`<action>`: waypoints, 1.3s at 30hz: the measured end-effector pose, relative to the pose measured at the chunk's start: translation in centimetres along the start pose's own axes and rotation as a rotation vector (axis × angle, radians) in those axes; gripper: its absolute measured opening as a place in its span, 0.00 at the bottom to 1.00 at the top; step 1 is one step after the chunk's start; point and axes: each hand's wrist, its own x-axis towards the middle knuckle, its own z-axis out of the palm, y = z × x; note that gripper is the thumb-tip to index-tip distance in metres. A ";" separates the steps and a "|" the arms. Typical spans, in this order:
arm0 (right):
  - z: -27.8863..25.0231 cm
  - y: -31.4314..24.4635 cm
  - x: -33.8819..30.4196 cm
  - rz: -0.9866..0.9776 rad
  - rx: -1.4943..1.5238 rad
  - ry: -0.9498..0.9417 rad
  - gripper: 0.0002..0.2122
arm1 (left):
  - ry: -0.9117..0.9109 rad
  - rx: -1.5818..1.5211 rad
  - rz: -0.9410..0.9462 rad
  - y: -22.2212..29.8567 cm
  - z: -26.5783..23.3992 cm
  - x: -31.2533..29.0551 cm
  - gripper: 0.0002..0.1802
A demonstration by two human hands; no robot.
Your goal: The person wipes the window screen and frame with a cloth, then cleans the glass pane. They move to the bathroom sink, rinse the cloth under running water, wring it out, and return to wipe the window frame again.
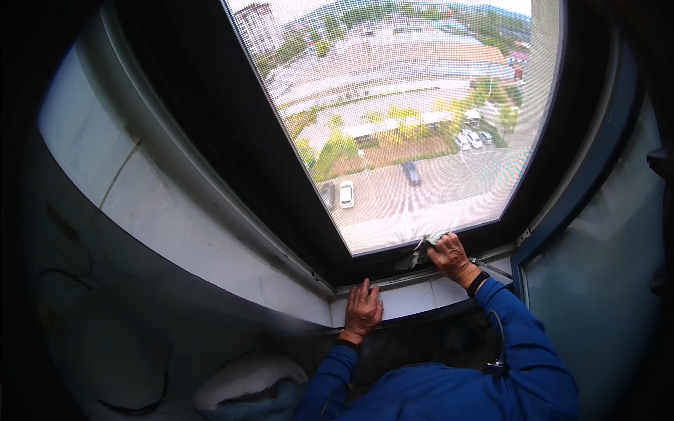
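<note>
My right hand [453,258] is closed on a crumpled pale cloth [420,252]. It presses the cloth to the bottom of the dark window frame [379,264], just under the mesh screen [414,158]. Part of the cloth hangs out to the left of my fingers. My left hand [362,309] lies on the white tiled sill [411,299], its fingers stretched toward the frame and holding nothing. Dark bands circle both wrists, below blue sleeves.
To the right a blue-framed glass sash [590,259] stands swung inward. A pale tiled wall [175,210] curves along the left of the window. At the lower left sits a white and grey rounded object [246,382], its kind unclear. Beyond the screen, far below, are parked cars and buildings.
</note>
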 end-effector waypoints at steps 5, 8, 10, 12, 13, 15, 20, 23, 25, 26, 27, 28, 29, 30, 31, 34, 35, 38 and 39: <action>-0.9 1.5 -1.6 0.207 0.025 -0.065 0.02 | -0.007 -0.008 -0.001 0.1 -0.3 0.2 0.26; -0.8 2.1 -2.8 0.295 -0.022 0.023 0.04 | -0.003 -0.010 0.005 0.1 -0.4 0.4 0.26; -0.8 2.8 -3.8 0.420 -0.036 0.076 0.06 | -0.003 -0.013 0.002 0.2 -0.4 0.4 0.25; -0.8 3.8 -5.0 0.528 -0.071 0.115 0.06 | 0.000 -0.011 0.003 0.2 -0.4 0.4 0.25; -0.9 4.5 -5.7 0.604 -0.129 0.077 0.06 | 0.002 -0.014 0.003 0.2 -0.4 0.4 0.25; -1.1 6.0 -7.1 0.732 -0.160 0.063 0.07 | -0.003 -0.010 0.000 0.1 -0.3 0.4 0.25; 0.1 9.5 -10.5 1.141 -0.053 0.157 0.09 | -0.010 -0.016 -0.007 0.1 -0.4 0.4 0.26; 1.9 10.6 -12.0 1.294 -0.030 0.310 0.12 | -0.017 -0.023 -0.011 0.1 -0.5 0.4 0.26; 2.9 10.7 -12.5 1.446 0.047 0.371 0.14 | -0.016 -0.033 -0.011 0.1 -0.6 0.4 0.26; 3.1 10.7 -12.8 1.409 0.026 0.374 0.14 | -0.015 -0.029 -0.008 0.1 -0.6 0.5 0.26; 3.3 10.7 -12.9 1.413 0.015 0.373 0.14 | -0.010 -0.032 -0.007 0.1 -0.5 0.5 0.26; 3.3 10.7 -12.9 1.466 0.011 0.364 0.13 | -0.004 -0.035 -0.006 0.1 -0.5 0.5 0.27; 3.2 10.7 -12.9 1.434 0.017 0.376 0.13 | -0.003 -0.033 -0.006 0.1 -0.5 0.5 0.27; 3.0 10.8 -12.7 1.452 0.029 0.379 0.13 | -0.003 -0.032 -0.006 0.1 -0.5 0.5 0.26; 2.8 10.9 -12.5 1.527 0.066 0.345 0.13 | 0.005 -0.037 -0.007 0.1 -0.5 0.5 0.26; 2.8 10.7 -11.4 1.570 0.123 0.482 0.11 | 0.007 -0.036 -0.020 0.1 -0.4 0.4 0.26; 3.0 10.5 -11.1 1.583 0.111 0.486 0.12 | 0.009 -0.031 -0.017 0.1 -0.4 0.4 0.26; 4.2 9.1 -10.4 1.616 0.050 0.418 0.14 | 0.008 -0.030 -0.024 0.1 -0.4 0.4 0.26; 4.6 8.6 -10.4 1.614 0.095 0.375 0.18 | 0.008 -0.029 -0.023 0.0 -0.4 0.4 0.26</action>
